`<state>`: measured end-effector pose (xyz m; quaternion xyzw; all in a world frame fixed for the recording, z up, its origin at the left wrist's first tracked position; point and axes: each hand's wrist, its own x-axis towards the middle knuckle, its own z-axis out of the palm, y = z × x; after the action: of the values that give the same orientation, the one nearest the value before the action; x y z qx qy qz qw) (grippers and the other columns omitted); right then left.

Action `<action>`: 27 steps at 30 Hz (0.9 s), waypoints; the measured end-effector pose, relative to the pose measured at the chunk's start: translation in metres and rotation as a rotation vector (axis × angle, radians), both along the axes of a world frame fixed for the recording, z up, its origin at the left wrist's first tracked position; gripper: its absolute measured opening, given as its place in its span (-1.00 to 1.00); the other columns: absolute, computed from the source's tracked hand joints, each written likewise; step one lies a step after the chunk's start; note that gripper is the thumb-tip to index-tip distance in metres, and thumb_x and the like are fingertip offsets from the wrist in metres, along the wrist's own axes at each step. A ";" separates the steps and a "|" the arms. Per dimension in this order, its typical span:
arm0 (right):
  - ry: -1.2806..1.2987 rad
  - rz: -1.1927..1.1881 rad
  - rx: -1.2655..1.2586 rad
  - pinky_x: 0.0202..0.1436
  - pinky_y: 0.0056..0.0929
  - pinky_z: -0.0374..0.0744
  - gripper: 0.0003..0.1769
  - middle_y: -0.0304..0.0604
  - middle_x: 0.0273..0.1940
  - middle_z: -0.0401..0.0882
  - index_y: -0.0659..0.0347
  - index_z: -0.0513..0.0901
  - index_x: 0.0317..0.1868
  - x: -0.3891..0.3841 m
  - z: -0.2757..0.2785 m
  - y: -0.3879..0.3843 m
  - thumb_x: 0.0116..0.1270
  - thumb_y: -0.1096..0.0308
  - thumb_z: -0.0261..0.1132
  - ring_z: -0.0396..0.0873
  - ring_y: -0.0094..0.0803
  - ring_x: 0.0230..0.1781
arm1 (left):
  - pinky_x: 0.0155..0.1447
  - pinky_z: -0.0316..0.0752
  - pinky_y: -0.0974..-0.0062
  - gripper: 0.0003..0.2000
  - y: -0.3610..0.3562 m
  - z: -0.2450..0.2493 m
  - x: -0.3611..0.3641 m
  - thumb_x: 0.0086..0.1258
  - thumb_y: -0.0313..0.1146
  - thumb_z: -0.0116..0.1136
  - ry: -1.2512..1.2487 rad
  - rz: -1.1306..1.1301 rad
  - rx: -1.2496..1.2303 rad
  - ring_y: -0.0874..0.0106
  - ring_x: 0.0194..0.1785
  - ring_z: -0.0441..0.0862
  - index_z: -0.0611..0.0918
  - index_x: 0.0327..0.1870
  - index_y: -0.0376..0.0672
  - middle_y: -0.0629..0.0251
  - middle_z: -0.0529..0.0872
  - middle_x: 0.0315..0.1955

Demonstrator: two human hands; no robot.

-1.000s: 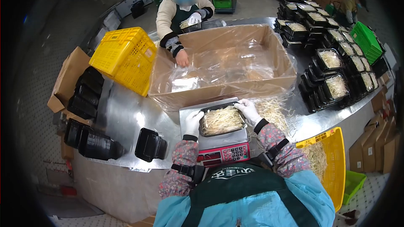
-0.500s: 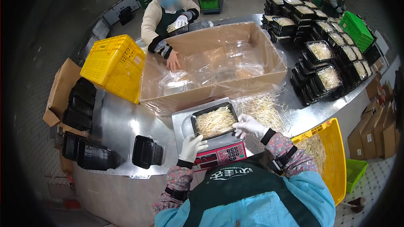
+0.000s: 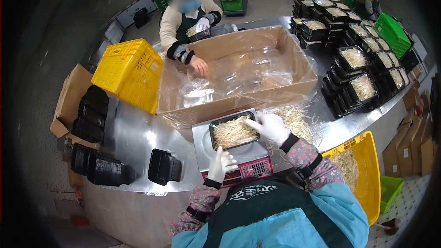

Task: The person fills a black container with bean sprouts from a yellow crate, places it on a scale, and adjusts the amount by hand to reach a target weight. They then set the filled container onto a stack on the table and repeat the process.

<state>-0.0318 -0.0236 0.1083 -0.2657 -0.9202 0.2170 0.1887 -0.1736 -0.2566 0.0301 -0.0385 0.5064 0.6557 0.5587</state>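
Note:
A black plastic tray (image 3: 217, 144) filled with bean sprouts (image 3: 235, 132) rests on the metal plate of a scale (image 3: 200, 143) in front of me. My left hand (image 3: 222, 165), in a white glove, is at the tray's near left edge with its fingers stretched out, holding nothing. Over the tray's right side is my gloved right hand (image 3: 272, 128). Its fingers are apart, the tips at the sprouts near the far right corner. The scale's red keypad panel (image 3: 256, 170) faces me.
Loose sprouts (image 3: 296, 121) lie right of the scale. A plastic-lined carton (image 3: 239, 98) stands behind it, with a co-worker's hand (image 3: 199, 65) inside. Empty trays (image 3: 163, 166) sit left, filled trays (image 3: 353, 58) right. Yellow crates (image 3: 124, 71) flank the steel table (image 3: 133, 133).
My right hand has left the tray's near right corner and moved up over the sprouts. My left hand has let go of the near edge, fingers now extended. The view shifted slightly.

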 end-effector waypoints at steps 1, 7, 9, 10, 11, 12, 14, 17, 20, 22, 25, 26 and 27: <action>0.016 0.012 -0.077 -0.41 -0.19 0.57 -0.45 -0.12 -0.53 0.66 0.19 0.61 -0.28 -0.016 0.015 -0.006 0.38 -0.21 0.19 0.65 -0.10 -0.51 | -0.22 0.74 0.15 -0.43 0.003 -0.005 0.008 0.53 0.20 -0.07 -0.013 -0.097 0.029 0.20 -0.25 0.75 0.52 -0.01 -0.28 0.12 0.71 -0.30; 0.076 0.185 0.296 0.08 0.03 0.39 -0.38 -0.02 -0.04 0.61 0.19 0.56 0.14 -0.115 -0.042 -0.049 0.37 -0.19 0.12 0.54 -0.10 0.02 | -0.06 0.71 0.10 -0.43 0.047 -0.019 0.031 0.60 0.12 -0.30 0.014 -0.248 0.224 0.12 0.05 0.68 0.46 0.22 -0.23 0.08 0.65 0.07; -0.048 0.215 0.175 0.06 -0.03 0.41 -0.38 -0.01 -0.10 0.61 0.24 0.59 0.06 -0.116 -0.041 -0.044 0.38 -0.19 0.12 0.56 -0.10 -0.03 | -0.04 0.70 0.08 -0.50 0.054 -0.001 0.036 0.60 0.02 -0.30 0.073 -0.223 0.227 0.11 0.12 0.66 0.45 0.24 -0.20 0.09 0.61 0.15; -0.090 0.236 0.125 0.07 -0.06 0.42 -0.38 0.00 -0.12 0.61 0.27 0.61 0.03 -0.118 -0.037 -0.044 0.39 -0.19 0.12 0.57 -0.09 -0.06 | -0.02 0.69 0.07 -0.53 0.051 -0.003 0.030 0.59 -0.03 -0.30 0.035 -0.237 0.228 0.11 0.14 0.64 0.45 0.25 -0.19 0.09 0.60 0.18; -0.097 0.215 0.118 0.03 -0.07 0.43 -0.40 -0.02 -0.18 0.63 0.26 0.62 -0.07 -0.118 -0.037 -0.043 0.40 -0.19 0.11 0.59 -0.09 -0.12 | -0.01 0.68 0.07 -0.53 0.052 -0.006 0.029 0.58 -0.03 -0.30 0.037 -0.225 0.202 0.11 0.11 0.65 0.47 0.25 -0.17 0.12 0.62 0.16; -0.097 0.199 0.116 -0.01 -0.09 0.45 -0.42 -0.03 -0.23 0.64 0.25 0.63 -0.17 -0.120 -0.036 -0.042 0.40 -0.19 0.11 0.61 -0.08 -0.17 | 0.00 0.67 0.07 -0.53 0.054 -0.004 0.029 0.58 -0.02 -0.30 0.047 -0.207 0.179 0.12 0.08 0.67 0.48 0.24 -0.15 0.15 0.65 0.14; -0.042 0.209 0.013 -0.05 -0.03 0.49 -0.40 0.05 -0.26 0.70 0.21 0.71 -0.23 -0.123 -0.043 -0.034 0.40 -0.21 0.09 0.68 -0.02 -0.18 | -0.05 0.67 0.10 -0.49 0.050 -0.009 0.024 0.58 0.04 -0.27 0.085 -0.258 0.070 0.12 -0.03 0.69 0.50 0.20 -0.23 0.11 0.69 0.02; -0.142 0.267 -0.216 -0.02 -0.09 0.57 -0.37 0.15 -0.24 0.71 0.26 0.73 -0.18 -0.099 -0.039 -0.001 0.36 -0.21 0.11 0.70 0.03 -0.16 | -0.18 0.69 0.17 -0.40 0.034 -0.014 0.018 0.59 0.03 -0.21 0.210 -0.253 0.009 0.10 -0.29 0.71 0.51 0.01 -0.54 -0.12 0.68 -0.24; -0.044 0.264 -0.475 0.01 -0.14 0.58 -0.47 0.05 -0.20 0.74 0.25 0.74 -0.11 -0.044 -0.062 0.030 0.33 -0.10 0.23 0.70 -0.05 -0.15 | -0.42 0.68 0.27 -0.48 0.027 -0.021 0.013 0.57 -0.01 -0.07 0.338 -0.250 0.000 0.17 -0.57 0.67 0.54 -0.19 -0.48 -0.02 0.70 -0.47; 0.081 0.153 -0.706 -0.01 -0.27 0.59 -0.57 -0.02 -0.20 0.76 0.27 0.73 -0.02 -0.009 -0.079 0.036 0.31 0.08 0.34 0.70 -0.26 -0.17 | -0.47 0.67 0.35 -0.55 0.042 0.010 0.027 0.60 -0.08 -0.07 0.374 -0.331 -0.014 0.21 -0.59 0.67 0.53 -0.23 -0.42 -0.03 0.70 -0.47; 0.405 -0.046 -0.963 -0.02 -0.38 0.57 -0.68 -0.13 -0.22 0.73 0.36 0.70 -0.04 0.059 -0.045 0.048 0.32 0.27 0.37 0.63 -0.43 -0.19 | -0.39 0.68 0.46 -0.62 0.065 0.044 0.046 0.65 -0.18 -0.13 0.421 -0.472 0.122 0.29 -0.47 0.73 0.55 -0.14 -0.40 -0.02 0.73 -0.35; 0.542 -0.205 -0.852 0.00 -0.41 0.57 -0.65 -0.14 -0.16 0.72 0.36 0.68 0.01 0.082 -0.025 0.056 0.32 0.28 0.38 0.61 -0.44 -0.16 | -0.35 0.68 0.47 -0.62 0.076 0.056 0.050 0.65 -0.18 -0.13 0.474 -0.496 0.175 0.31 -0.43 0.74 0.56 -0.10 -0.40 -0.01 0.73 -0.32; 0.598 -0.292 -0.793 0.00 -0.44 0.58 -0.61 -0.15 -0.13 0.71 0.37 0.65 0.05 0.111 0.001 0.074 0.31 0.29 0.39 0.61 -0.44 -0.14 | -0.31 0.68 0.48 -0.62 0.087 0.069 0.053 0.65 -0.18 -0.13 0.527 -0.518 0.231 0.32 -0.40 0.74 0.56 -0.06 -0.40 0.00 0.73 -0.28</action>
<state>0.0790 0.0500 0.1088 -0.3688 -0.6264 0.5869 0.3565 -0.1210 -0.1694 0.0989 0.3238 0.5486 0.5328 0.5571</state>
